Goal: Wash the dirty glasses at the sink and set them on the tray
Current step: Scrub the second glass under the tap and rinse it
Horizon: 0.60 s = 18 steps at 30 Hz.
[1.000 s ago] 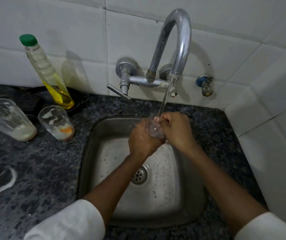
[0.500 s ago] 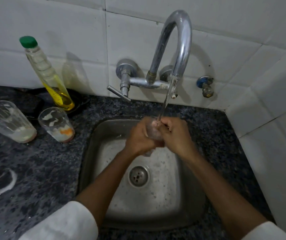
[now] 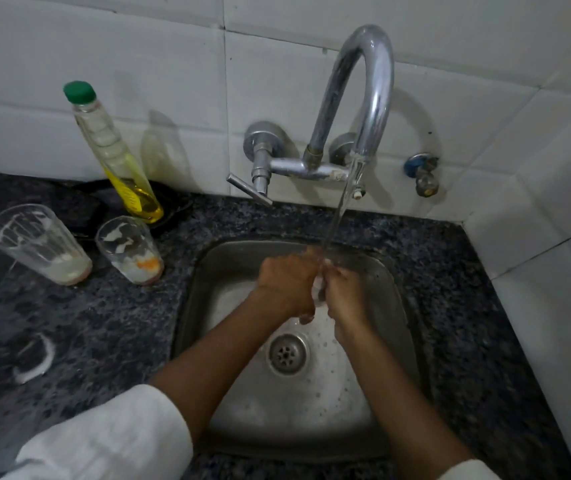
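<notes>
From the head camera, both hands meet over the steel sink (image 3: 395, 306) set into the dark speckled surface (image 3: 97, 327), under the stream of water (image 3: 341, 209) running from the curved tap (image 3: 363, 91). The left hand (image 3: 286, 284) and right hand (image 3: 344, 296) are closed around a clear glass (image 3: 318, 289) held between them above the drain (image 3: 287, 353); only a sliver of it shows between the fingers (image 3: 306, 318). Left of the sink, towards the surface's back edge, two dirty glasses stand apart: a larger glass (image 3: 40, 244) with pale residue and a smaller glass (image 3: 130, 249) with white and orange dregs. Behind them a green-capped bottle (image 3: 114, 154) of yellow liquid leans towards the tiled wall (image 3: 159, 64).
</notes>
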### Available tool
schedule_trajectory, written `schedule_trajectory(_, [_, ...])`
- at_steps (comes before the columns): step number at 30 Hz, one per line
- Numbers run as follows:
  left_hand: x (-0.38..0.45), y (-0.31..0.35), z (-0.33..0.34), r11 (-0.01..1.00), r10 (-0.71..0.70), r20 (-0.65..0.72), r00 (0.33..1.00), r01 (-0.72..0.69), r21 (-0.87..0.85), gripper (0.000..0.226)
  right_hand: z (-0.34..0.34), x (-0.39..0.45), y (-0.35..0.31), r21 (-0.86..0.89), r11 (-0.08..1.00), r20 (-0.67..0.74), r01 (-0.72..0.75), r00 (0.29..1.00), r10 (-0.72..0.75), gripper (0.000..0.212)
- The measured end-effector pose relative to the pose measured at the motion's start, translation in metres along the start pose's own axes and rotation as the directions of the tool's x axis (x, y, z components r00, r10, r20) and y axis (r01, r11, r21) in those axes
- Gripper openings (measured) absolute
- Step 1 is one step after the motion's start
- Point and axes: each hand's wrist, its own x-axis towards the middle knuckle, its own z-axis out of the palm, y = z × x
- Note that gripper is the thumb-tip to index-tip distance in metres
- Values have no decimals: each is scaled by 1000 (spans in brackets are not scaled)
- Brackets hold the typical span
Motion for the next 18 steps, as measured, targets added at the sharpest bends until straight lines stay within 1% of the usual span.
schedule_trajectory(1, [-2, -7, -6, 997, 28, 43, 999, -25, -69, 99, 3, 0, 4, 176, 975, 2, -138, 990, 140, 38])
schedule_trajectory(2, [-6, -15, -11, 985, 45, 45, 998, -37, -169, 95, 6, -1, 9, 356, 894, 65, -271, 962, 266, 38])
schedule_trajectory(3, [-9, -22, -15, 957, 39, 20, 999, -32, -287, 86, 9, -1, 15, 491, 787, 131, -373, 925, 356, 39])
schedule_trajectory(4, [-13, -27, -16, 920, 8, -16, 1000, -14, -392, 76, 12, -2, 23, 543, 727, 178, -419, 904, 388, 39])
schedule_trajectory(5, [-15, -29, -18, 889, -29, -49, 998, 3, -459, 69, 15, -6, 26, 519, 729, 202, -446, 893, 402, 37])
schedule_trajectory(6, [-15, -30, -19, 874, -52, -73, 996, 10, -486, 65, 19, -13, 29, 395, 825, 176, -403, 915, 363, 32])
schedule_trajectory(7, [-14, -30, -21, 874, -64, -90, 994, 12, -486, 62, 20, -16, 36, 230, 931, 77, -283, 959, 273, 20])
schedule_trajectory(8, [-12, -30, -23, 880, -75, -107, 991, 15, -475, 61, 18, -18, 44, 79, 994, -43, -75, 996, 78, 6])
schedule_trajectory(9, [-10, -30, -25, 888, -89, -122, 989, 24, -460, 60, 17, -21, 50, -63, 988, -82, 140, 986, -145, 25])
schedule_trajectory(10, [-7, -30, -27, 896, -98, -128, 987, 32, -443, 60, 15, -24, 54, -130, 943, -31, 307, 949, -314, 45])
schedule_trajectory(11, [-5, -28, -28, 906, -92, -122, 988, 33, -422, 60, 15, -27, 54, -137, 910, 23, 391, 920, -392, 57])
schedule_trajectory(12, [-3, -26, -29, 914, -77, -109, 991, 27, -406, 61, 16, -29, 51, -127, 901, 59, 414, 910, -410, 63])
schedule_trajectory(13, [-2, -24, -29, 914, -59, -95, 994, 15, -405, 62, 19, -31, 46, -112, 900, 64, 422, 907, -417, 65])
schedule_trajectory(15, [-4, -23, -31, 890, -30, -59, 998, 0, -456, 64, 22, -31, 36, -61, 907, -25, 417, 908, -419, 59])
schedule_trajectory(16, [-7, -26, -33, 855, -18, -30, 999, -1, -519, 64, 23, -29, 32, -15, 909, -75, 417, 906, -417, 56])
schedule_trajectory(17, [-12, -31, -33, 781, -16, 1, 1000, 13, -625, 60, 23, -28, 30, 34, 910, -108, 413, 907, -408, 54])
schedule_trajectory(18, [-18, -39, -34, 653, -43, 23, 999, 45, -756, 50, 21, -27, 30, 80, 913, -124, 400, 913, -389, 54])
